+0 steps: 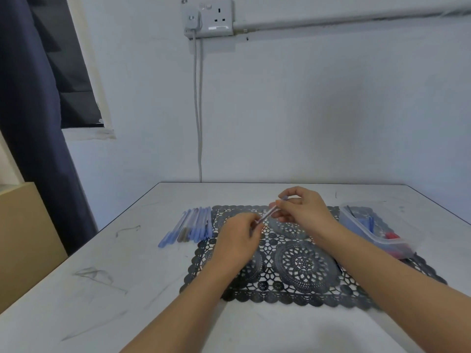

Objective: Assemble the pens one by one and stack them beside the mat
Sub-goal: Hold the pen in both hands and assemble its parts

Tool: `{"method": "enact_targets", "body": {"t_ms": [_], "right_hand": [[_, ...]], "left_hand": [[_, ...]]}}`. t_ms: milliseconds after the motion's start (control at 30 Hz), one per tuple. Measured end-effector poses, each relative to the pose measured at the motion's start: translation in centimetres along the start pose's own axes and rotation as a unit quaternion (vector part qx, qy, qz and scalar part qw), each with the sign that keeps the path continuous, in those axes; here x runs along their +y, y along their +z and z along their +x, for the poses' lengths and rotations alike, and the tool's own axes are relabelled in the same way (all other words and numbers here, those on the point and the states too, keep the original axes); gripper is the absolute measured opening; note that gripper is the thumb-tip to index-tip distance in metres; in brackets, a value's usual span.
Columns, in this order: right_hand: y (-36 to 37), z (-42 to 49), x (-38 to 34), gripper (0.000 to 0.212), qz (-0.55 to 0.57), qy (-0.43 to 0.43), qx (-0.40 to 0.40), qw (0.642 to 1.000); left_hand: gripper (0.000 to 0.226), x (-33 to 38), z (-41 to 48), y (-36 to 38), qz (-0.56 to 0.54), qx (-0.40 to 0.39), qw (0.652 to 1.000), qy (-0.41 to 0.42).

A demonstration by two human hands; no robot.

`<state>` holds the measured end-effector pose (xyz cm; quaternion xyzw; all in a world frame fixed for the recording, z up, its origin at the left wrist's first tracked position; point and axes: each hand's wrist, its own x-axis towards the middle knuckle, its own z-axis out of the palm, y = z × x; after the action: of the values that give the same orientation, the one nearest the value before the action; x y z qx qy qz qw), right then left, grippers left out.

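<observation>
A clear pen barrel (267,214) hangs slanted above the black lace mat (303,266). My left hand (239,238) pinches its lower end and my right hand (302,207) pinches its upper end, where a bluish tip shows. Several assembled blue pens (190,226) lie side by side on the table just left of the mat. A clear plastic container (377,229) with blue and red pen parts stands on the mat's right edge.
The white table (102,289) has scuff marks and bare surface at left and front. A wall with a socket and hanging cable (198,110) rises behind it. A dark curtain and a brown cabinet (23,238) stand at the left.
</observation>
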<state>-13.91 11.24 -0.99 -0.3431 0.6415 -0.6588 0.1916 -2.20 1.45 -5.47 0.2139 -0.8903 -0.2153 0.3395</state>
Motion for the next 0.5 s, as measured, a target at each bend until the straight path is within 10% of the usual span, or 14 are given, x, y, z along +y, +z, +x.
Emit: {"method": "enact_targets", "body": {"t_ms": [233, 500], "right_hand": [[-2.6, -2.1, 1.6, 0.007, -0.162, -0.054, 0.008, 0.985], [-3.8, -3.0, 5.1, 0.025, -0.495, -0.196, -0.042, 0.845]], "left_hand": [[0.029, 0.8, -0.4, 0.0, 0.015, 0.010, 0.997, 0.077], [0.040, 1.3, -0.5, -0.9, 0.132, -0.035, 0.988, 0.074]]}}
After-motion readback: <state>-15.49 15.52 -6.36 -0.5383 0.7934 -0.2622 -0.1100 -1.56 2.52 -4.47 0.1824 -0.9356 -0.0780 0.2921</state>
